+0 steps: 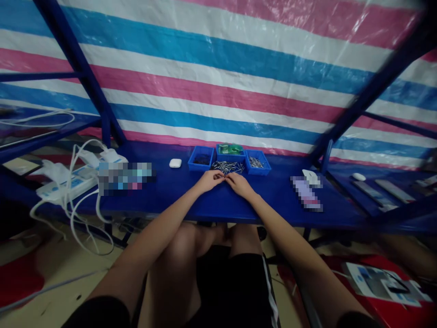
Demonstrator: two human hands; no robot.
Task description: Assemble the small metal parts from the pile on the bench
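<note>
My left hand (209,181) and my right hand (238,183) meet over the front of the blue table (218,207). The fingertips of both are pinched together, almost touching. Whatever lies between them is too small to make out. Just beyond the fingers is a loose pile of thin silvery metal pieces (228,167). Three blue trays surround this pile. Dark small parts lie in the left tray (201,169), green pieces (232,149) in the back one, and short silvery metal pieces (256,161) in the right tray (258,171).
A small white case (175,163) sits left of the trays. Farther left, a white power strip (73,183) trails looping white cables beside a blurred-out item. On the right lies a pixelated purple object (305,192). Blue metal posts (90,86) and a striped sheet (218,91) stand behind.
</note>
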